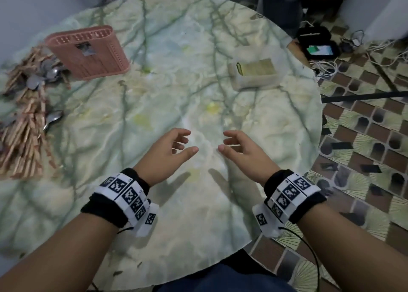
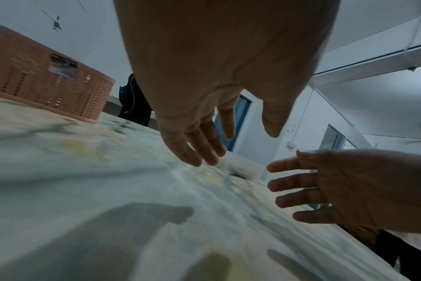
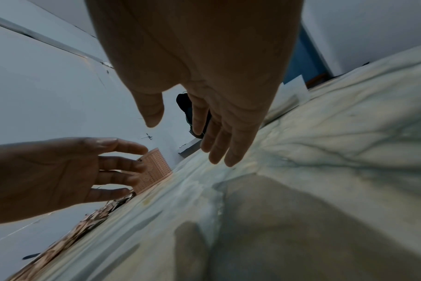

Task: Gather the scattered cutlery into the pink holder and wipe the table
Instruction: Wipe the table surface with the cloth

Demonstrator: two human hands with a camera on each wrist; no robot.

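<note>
The pink perforated holder [image 1: 88,50] stands at the far left of the round marble-patterned table [image 1: 176,214]. Left of it lies a heap of wooden chopsticks [image 1: 24,141] mixed with metal spoons [image 1: 51,119]. My left hand [image 1: 185,142] and right hand [image 1: 227,142] hover over the near middle of the table, palms facing each other, fingers relaxed and holding nothing. The left wrist view shows the holder [image 2: 48,76] far left and both empty hands [image 2: 228,144]. The right wrist view shows my right hand [image 3: 180,140] above the table, the holder [image 3: 154,169] behind.
A clear plastic box [image 1: 256,73] with something yellowish inside sits at the far right of the table. Yellow stains [image 1: 213,109] mark the tabletop. On the tiled floor at right lie a black case [image 1: 318,46] and tangled cables [image 1: 379,55].
</note>
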